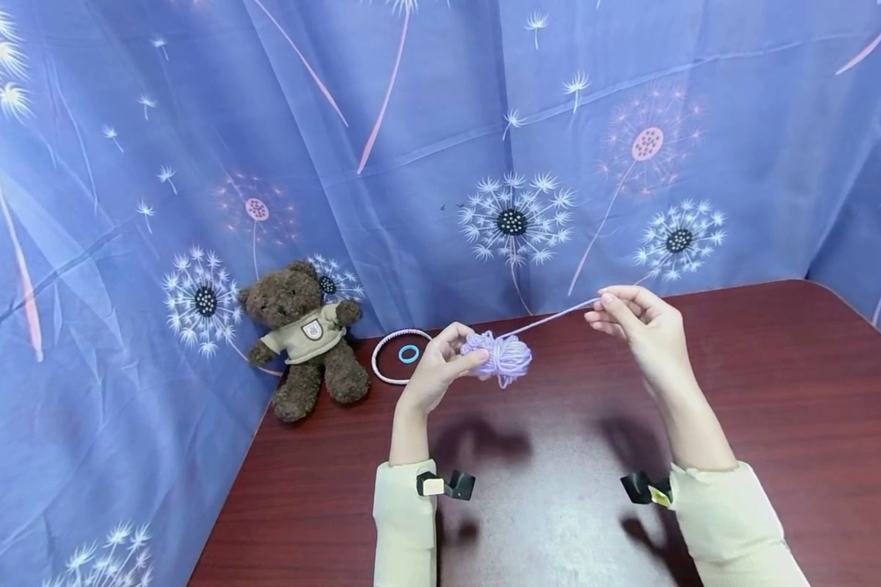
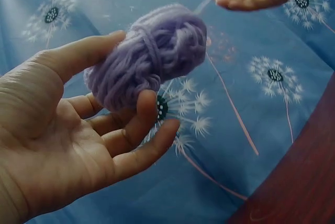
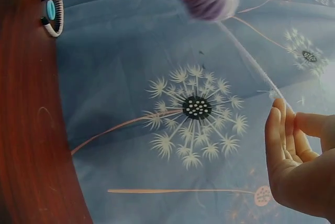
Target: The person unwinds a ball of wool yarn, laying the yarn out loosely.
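Observation:
A small skein of lilac yarn (image 1: 505, 359), bound round its middle by a strand, is held above the table by my left hand (image 1: 440, 368). In the left wrist view, the thumb and curled fingers (image 2: 147, 110) grip one end of the skein (image 2: 152, 56). My right hand (image 1: 646, 333) is raised to the right and pinches the loose yarn strand (image 1: 558, 315) between thumb and fingertips. That strand runs straight and taut from the skein up to the right hand, as the right wrist view also shows (image 3: 254, 63).
A brown teddy bear (image 1: 304, 338) in a beige shirt sits at the table's back left. Beside it lie a white ring (image 1: 375, 364) and a smaller blue ring (image 1: 409, 354). The dark red table (image 1: 793, 408) meets a blue dandelion-print curtain (image 1: 411, 228) behind.

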`<state>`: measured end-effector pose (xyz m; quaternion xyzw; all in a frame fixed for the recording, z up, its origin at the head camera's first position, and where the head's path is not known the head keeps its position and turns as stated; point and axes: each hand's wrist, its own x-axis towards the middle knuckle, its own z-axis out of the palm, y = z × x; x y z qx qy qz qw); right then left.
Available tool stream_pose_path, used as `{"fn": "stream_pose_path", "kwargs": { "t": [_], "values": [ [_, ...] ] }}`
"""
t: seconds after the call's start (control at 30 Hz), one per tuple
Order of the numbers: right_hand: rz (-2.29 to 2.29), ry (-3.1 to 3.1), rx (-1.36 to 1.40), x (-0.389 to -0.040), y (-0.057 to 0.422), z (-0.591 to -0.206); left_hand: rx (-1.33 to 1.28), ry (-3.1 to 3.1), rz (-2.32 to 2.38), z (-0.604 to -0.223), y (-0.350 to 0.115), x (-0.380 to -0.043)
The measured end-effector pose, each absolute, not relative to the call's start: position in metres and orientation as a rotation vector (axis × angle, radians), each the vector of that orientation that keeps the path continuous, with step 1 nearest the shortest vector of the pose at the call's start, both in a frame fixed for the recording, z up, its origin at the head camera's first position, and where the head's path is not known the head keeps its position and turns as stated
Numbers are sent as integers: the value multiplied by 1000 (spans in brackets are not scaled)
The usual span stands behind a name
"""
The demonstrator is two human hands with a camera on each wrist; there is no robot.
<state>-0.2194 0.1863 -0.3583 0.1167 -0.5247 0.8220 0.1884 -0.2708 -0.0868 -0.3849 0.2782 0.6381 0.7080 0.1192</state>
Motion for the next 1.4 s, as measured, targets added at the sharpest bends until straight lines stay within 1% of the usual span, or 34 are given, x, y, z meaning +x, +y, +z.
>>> {"fn": "stream_pose_path", "kwargs": {
  "t": [0.2,0.37,0.7,0.8,0.9,1.07,1.2,1.4],
  "values": [
    [2360,-1389,399,-213,187,-352,628,1983,2108,-395,-89,-280],
    [2397,-1320,444,-211,193,-349,465,2032,2258,-399,-91,-285],
    [2496,-1236,362,-225,220,-367,257,1800,2695,-390,-92,-282],
    [2534,-1217,316,-230,227,-373,264,1690,2752,-384,-94,-280],
    [2603,-1178,277,-237,232,-379,331,1576,2755,-380,-95,-277],
    [2676,-1113,237,-247,246,-380,462,1604,2581,-379,-98,-273],
    [2654,-1133,217,-254,257,-358,502,1708,2434,-380,-99,-273],
    [2574,-1188,253,-258,266,-316,470,1837,2348,-386,-102,-276]
  ]
}}
